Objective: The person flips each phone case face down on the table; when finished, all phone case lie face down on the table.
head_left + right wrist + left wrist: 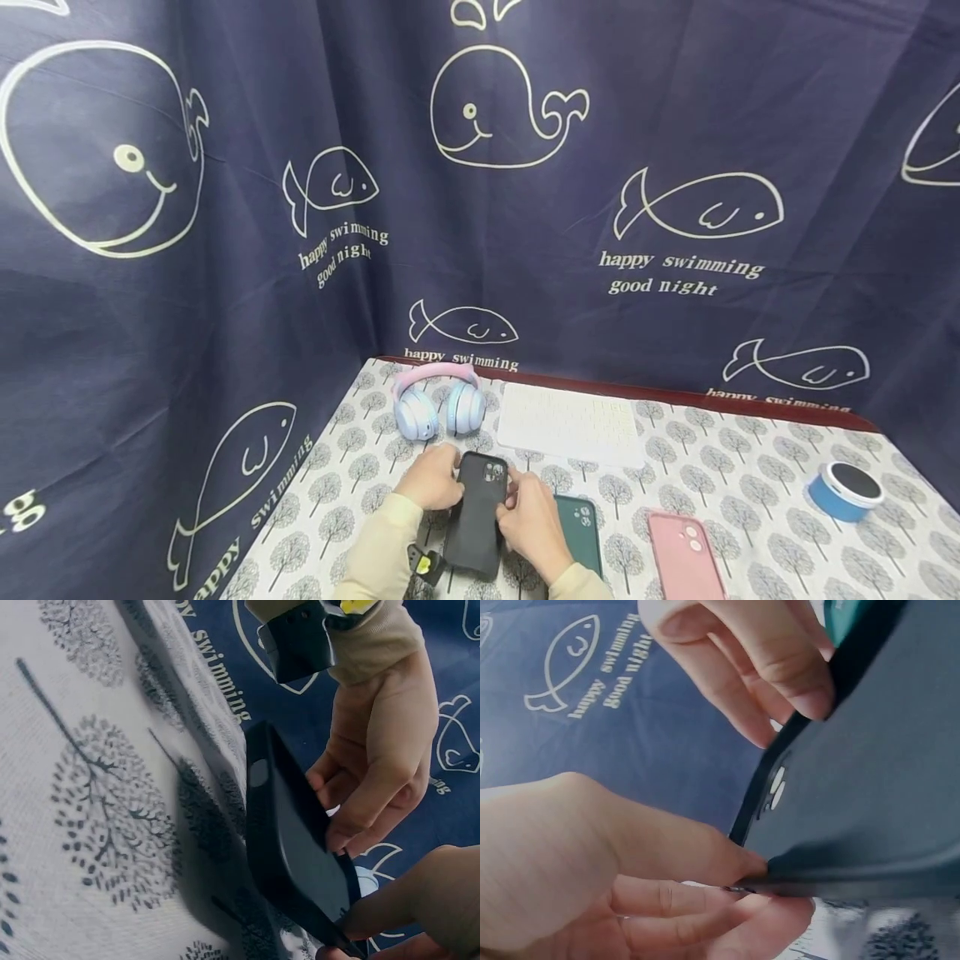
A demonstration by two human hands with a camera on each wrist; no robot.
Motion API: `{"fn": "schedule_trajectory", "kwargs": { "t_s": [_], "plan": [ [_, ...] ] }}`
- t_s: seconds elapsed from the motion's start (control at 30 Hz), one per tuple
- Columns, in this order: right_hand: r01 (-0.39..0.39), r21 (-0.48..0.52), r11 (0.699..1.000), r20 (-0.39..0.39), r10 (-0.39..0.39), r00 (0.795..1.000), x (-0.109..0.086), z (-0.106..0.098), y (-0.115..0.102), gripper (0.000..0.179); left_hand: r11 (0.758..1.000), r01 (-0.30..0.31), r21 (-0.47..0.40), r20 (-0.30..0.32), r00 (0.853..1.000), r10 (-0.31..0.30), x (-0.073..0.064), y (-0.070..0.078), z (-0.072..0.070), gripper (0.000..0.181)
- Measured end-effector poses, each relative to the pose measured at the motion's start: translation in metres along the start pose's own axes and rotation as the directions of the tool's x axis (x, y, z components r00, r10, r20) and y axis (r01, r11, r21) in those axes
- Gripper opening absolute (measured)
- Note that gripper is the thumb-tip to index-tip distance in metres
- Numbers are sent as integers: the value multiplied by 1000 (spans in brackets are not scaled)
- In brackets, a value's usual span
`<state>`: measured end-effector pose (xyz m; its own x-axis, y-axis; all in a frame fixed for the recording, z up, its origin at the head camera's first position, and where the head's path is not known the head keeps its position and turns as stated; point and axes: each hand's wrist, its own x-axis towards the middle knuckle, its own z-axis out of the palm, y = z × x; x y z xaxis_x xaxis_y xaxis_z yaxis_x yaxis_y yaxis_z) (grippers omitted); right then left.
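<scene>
A black phone case [476,518] is held between both hands, its raised rim and hollow inner side facing up. Camera cutouts [777,787] show near its far end. My left hand [431,478] pinches the left edge near that end, thumb on the inside and fingers underneath. On the opposite edge, my right hand [529,518] grips with thumb and fingers. In the right wrist view the case stands tilted over the tree-patterned cloth [112,802]. Just right of my right hand lies a green phone case [582,533], partly covered by that hand and wrist.
Pink and blue headphones [467,408] sit at the back left, beside a white keyboard [570,421]. A pink phone case [684,554] lies front right. Farther right stands a blue and white round device [840,498]. Dark blue curtains [525,233] hang behind and at the left.
</scene>
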<state>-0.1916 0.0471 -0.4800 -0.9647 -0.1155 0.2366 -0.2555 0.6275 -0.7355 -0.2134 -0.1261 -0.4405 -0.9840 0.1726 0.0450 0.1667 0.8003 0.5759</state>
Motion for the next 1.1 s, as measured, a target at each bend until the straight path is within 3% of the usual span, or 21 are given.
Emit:
{"fn": "schedule_trajectory", "kwargs": {
  "t_s": [0.23,0.57,0.7,0.93,1.1],
  "plan": [
    [-12,37,999,4,12,1000,0,2,2,55,998,-33,-60,14,999,34,-3,8,-11,30],
    [-20,135,991,33,16,999,-2,12,6,56,984,-102,-148,11,994,105,-5,18,-15,35],
    [3,119,993,25,-6,1000,-2,14,8,54,980,-126,-155,-3,992,128,-6,22,-14,32],
    [33,106,994,61,-39,997,-1,23,13,29,982,-146,-123,-1,989,147,-5,23,-8,28],
    [43,85,995,70,-49,996,-1,27,12,24,983,-158,-96,-10,987,158,-4,21,-6,32]
  ]
}}
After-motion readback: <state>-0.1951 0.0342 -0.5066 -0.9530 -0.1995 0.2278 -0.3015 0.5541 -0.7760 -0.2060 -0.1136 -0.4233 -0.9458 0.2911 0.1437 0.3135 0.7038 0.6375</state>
